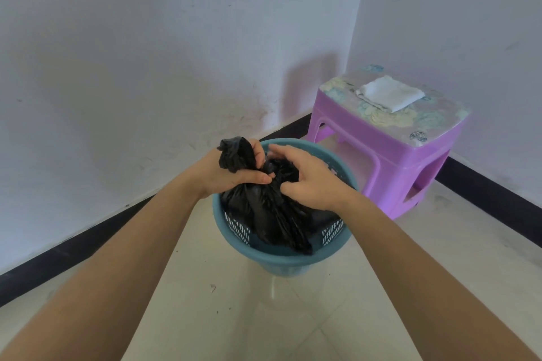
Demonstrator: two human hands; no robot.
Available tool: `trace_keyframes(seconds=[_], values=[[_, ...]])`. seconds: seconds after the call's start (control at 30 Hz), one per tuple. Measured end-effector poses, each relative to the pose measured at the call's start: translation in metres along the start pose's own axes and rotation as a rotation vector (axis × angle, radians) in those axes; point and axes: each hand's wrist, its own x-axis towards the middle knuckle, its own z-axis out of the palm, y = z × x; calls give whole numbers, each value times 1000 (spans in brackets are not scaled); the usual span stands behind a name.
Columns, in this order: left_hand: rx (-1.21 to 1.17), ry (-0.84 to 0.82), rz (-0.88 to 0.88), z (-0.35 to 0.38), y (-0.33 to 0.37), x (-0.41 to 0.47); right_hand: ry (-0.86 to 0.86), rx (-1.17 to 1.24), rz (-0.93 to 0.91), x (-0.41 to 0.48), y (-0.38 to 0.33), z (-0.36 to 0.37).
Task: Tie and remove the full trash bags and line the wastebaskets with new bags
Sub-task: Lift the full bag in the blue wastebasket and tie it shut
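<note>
The left hand (225, 176) is closed in a fist round the gathered neck of a crinkled black plastic trash bag (272, 217), whose loose end sticks up out of the fist. The right hand (308, 182) has its fingers curled into the bag's top, just beside the left. The neck runs roughly upright, with pleats fanning down into the bag's body. The bag sits inside a round blue plastic wastebasket (281, 259) with slotted sides, which stands on the pale tiled floor (234, 316). Nearby is a purple plastic stool (390, 149) with a folded white cloth (390, 94) on it.
</note>
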Motion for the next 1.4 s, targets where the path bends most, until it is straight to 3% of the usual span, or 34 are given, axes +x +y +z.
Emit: trace_keyframes(seconds=[0.13,0.27,0.33,0.4,0.47,0.6,0.83,0.97,1.1,1.4], values=[[-6,94,17,1,-4,0,100,-64,18,-1,8,7],[65,472,7,7,-16,6,95,35,56,-1,10,13],[184,544,24,11,-20,11,96,38,35,0,10,16],[269,528,2,16,-19,11,132,41,18,0,9,18],[208,490,-40,19,-18,11,177,56,4,0,7,18],[-298,391,-219,18,-13,10,205,56,2,-1,4,18],[-736,231,-278,13,-7,9,293,46,11,0,5,18],[-926,402,-256,23,-2,14,324,-16,-48,-1,6,23],[-887,578,-239,26,-4,17,317,-104,-89,0,3,24],[-880,687,-208,26,-16,19,336,-16,-64,0,-3,23]])
